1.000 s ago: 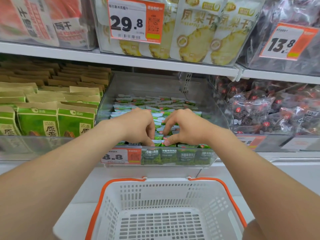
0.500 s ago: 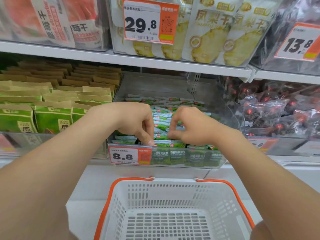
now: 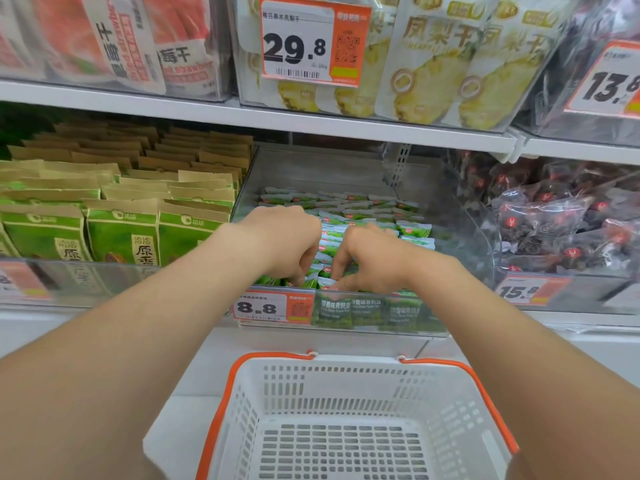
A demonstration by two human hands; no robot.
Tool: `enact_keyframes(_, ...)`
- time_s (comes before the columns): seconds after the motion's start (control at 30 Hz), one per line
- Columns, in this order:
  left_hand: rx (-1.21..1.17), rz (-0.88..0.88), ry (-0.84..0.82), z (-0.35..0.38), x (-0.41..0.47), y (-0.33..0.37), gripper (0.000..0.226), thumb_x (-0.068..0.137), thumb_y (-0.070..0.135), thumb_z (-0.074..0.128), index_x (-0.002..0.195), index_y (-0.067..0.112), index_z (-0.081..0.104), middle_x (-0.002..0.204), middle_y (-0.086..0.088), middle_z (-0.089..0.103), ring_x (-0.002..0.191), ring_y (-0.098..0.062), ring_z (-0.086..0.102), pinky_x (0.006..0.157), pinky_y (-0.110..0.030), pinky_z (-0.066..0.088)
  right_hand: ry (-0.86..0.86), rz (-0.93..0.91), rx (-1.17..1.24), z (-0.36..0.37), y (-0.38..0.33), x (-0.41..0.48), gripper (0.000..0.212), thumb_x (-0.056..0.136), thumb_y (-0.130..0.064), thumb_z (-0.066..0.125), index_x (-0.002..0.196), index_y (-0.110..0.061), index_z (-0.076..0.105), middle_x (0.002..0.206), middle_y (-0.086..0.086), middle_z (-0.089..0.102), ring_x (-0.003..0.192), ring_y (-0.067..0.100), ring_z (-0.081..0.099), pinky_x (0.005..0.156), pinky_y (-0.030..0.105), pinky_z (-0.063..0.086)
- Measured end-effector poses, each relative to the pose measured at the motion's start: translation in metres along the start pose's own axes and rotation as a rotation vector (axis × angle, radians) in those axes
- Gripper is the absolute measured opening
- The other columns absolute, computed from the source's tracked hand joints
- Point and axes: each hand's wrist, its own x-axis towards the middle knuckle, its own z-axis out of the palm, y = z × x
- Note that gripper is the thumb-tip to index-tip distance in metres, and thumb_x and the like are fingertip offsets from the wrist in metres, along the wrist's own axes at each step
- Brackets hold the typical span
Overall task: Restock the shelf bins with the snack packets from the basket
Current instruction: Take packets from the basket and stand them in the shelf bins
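The white basket (image 3: 346, 379), at lower centre, was seen without packets. In the clear bin (image 3: 329, 171) at mid-frame, open room was seen toward the back, beneath the shelf edge (image 3: 311, 123). The left hand (image 3: 284, 244) and right hand (image 3: 374, 258) were curled, fingertips sunk among the green packets (image 3: 412, 228) at the front; a pinch could not be confirmed. These were judged light, slippery, best taken by sealed tops

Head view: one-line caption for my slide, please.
Left hand and right hand pinch green snack packets in the clear bin above the white basket.
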Motion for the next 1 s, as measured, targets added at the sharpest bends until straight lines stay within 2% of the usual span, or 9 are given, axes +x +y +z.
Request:
enact_keyframes(0.13, -0.058, -0.022, -0.012, -0.001, -0.001, -0.002, 0.023, 0.073, 0.030, 0.095, 0.074, 0.027, 0.072, 0.072, 0.012, 0.066, 0.075, -0.012, 0.067, 0.061, -0.031, 0.050, 0.102, -0.008, 0.068, -0.001, 0.006, 0.000, 0.032, 0.071, -0.051, 0.092, 0.088, -0.028, 0.077, 0.089, -0.011, 0.073, 0.089, 0.013, 0.065, 0.084, 0.039, 0.055)
enact_keyframes(0.27, -0.121, -0.020, -0.063, -0.003, -0.007, -0.008, 0.025, 0.071, 0.031, 0.097, 0.075, 0.028, 0.073, 0.071, 0.014, 0.068, 0.072, -0.009, 0.068, 0.069, -0.034, 0.060, 0.105, -0.004, 0.065, -0.005, 0.015, -0.006, 0.053, 0.067, -0.065, 0.088, 0.109, -0.035, 0.074, 0.107, -0.014, 0.066, 0.105, 0.011, 0.062, 0.090, 0.037, 0.052)
enact_keyframes(0.37, -0.104, -0.043, -0.030, 0.002, -0.003, -0.010, 0.034, 0.067, 0.031, 0.100, 0.080, 0.030, 0.068, 0.083, 0.011, 0.063, 0.081, -0.015, 0.066, 0.070, -0.037, 0.058, 0.103, -0.012, 0.137, 0.000, 0.013, -0.002, 0.039, 0.084, -0.057, 0.080, 0.113, -0.031, 0.078, 0.100, -0.011, 0.075, 0.093, 0.007, 0.067, 0.083, 0.029, 0.053)
enact_keyframes(0.43, -0.123, -0.061, 0.028, 0.005, 0.002, -0.015, 0.044, 0.062, 0.040, 0.100, 0.083, 0.034, 0.062, 0.093, 0.009, 0.058, 0.089, -0.020, 0.062, 0.072, -0.038, 0.054, 0.211, 0.001, 0.132, 0.004, 0.012, 0.003, 0.023, 0.094, -0.040, 0.075, 0.111, -0.026, 0.079, 0.093, -0.007, 0.077, 0.088, 0.011, 0.068, 0.084, 0.030, 0.054)
enact_keyframes(0.53, -0.147, -0.056, 0.111, 0.009, 0.009, -0.020, 0.026, 0.081, 0.038, 0.089, 0.093, 0.035, 0.067, 0.105, 0.001, 0.062, 0.101, -0.028, 0.062, 0.083, -0.043, 0.056, 0.278, 0.070, 0.094, 0.004, 0.009, 0.008, 0.009, 0.092, -0.021, 0.076, 0.099, -0.022, 0.082, 0.076, -0.010, 0.070, 0.082, 0.014, 0.066, 0.084, 0.034, 0.056)
enact_keyframes(0.63, -0.150, -0.051, 0.137, 0.011, 0.013, -0.020, 0.014, 0.088, 0.022, 0.083, 0.087, 0.031, 0.072, 0.094, 0.001, 0.065, 0.101, -0.027, 0.063, 0.079, -0.039, 0.053, 0.176, 0.078, 0.041, 0.000, 0.007, 0.012, 0.005, 0.091, -0.019, 0.078, 0.092, -0.019, 0.083, 0.067, -0.016, 0.063, 0.078, 0.013, 0.066, 0.079, 0.037, 0.059)
enact_keyframes(0.77, -0.156, -0.081, 0.131, 0.009, 0.016, -0.018, 0.027, 0.085, 0.020, 0.086, 0.074, 0.031, 0.064, 0.079, 0.007, 0.061, 0.089, -0.025, 0.066, 0.076, -0.042, 0.058, 0.099, 0.041, -0.046, -0.005, 0.002, 0.013, 0.009, 0.091, -0.026, 0.079, 0.099, -0.023, 0.081, 0.083, -0.011, 0.071, 0.090, 0.017, 0.067, 0.085, 0.037, 0.056)
enact_keyframes(0.87, -0.136, -0.087, 0.102, 0.010, 0.018, -0.016, 0.030, 0.084, 0.027, 0.088, 0.072, 0.030, 0.060, 0.080, 0.007, 0.061, 0.086, -0.025, 0.066, 0.079, -0.045, 0.060, 0.193, 0.042, -0.165, -0.003, 0.001, 0.017, 0.017, 0.094, -0.021, 0.074, 0.107, -0.030, 0.078, 0.100, -0.009, 0.074, 0.104, 0.021, 0.063, 0.093, 0.039, 0.046)
enact_keyframes(1.0, -0.135, -0.106, 0.090, 0.008, 0.018, -0.014, 0.030, 0.086, 0.027, 0.086, 0.071, 0.030, 0.059, 0.081, 0.006, 0.061, 0.085, -0.025, 0.066, 0.080, -0.047, 0.060, 0.242, 0.027, -0.189, 0.004, 0.002, 0.027, 0.018, 0.094, -0.020, 0.074, 0.106, -0.033, 0.078, 0.091, -0.013, 0.071, 0.103, 0.022, 0.063, 0.090, 0.038, 0.045)
